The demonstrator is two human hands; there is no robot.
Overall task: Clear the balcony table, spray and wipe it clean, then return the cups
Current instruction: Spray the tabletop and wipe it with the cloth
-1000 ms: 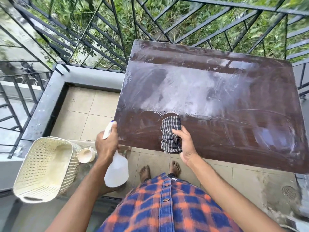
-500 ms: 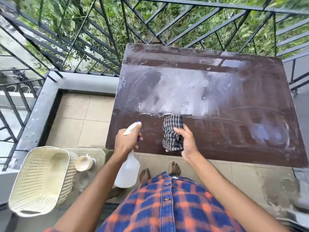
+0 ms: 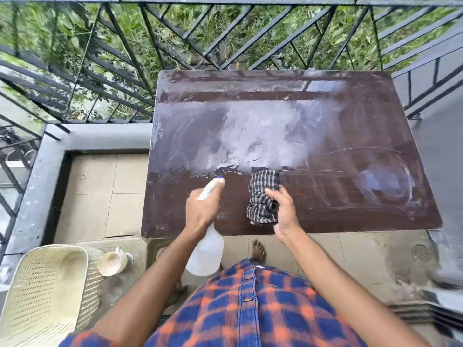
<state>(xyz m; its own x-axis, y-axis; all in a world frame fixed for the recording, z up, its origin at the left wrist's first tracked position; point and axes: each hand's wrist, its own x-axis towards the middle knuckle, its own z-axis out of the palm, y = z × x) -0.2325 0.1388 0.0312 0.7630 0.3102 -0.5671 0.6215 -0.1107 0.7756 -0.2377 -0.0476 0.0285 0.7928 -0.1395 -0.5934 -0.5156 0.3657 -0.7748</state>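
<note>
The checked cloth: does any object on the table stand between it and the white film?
Nothing visible does. The checked cloth, gripped by the right hand, lies at the near edge of the white film; the table there shows only smears. The spray bottle in the left hand is off to its left.

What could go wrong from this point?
1. White film covers the middle of the table; the cloth, bunched in the right hand, may only smear it.
2. The left hand holds the bottle by its head, past the table edge; a slip drops it on the tiles.
3. The cup sits low at the person's left; a step could knock it.
</note>
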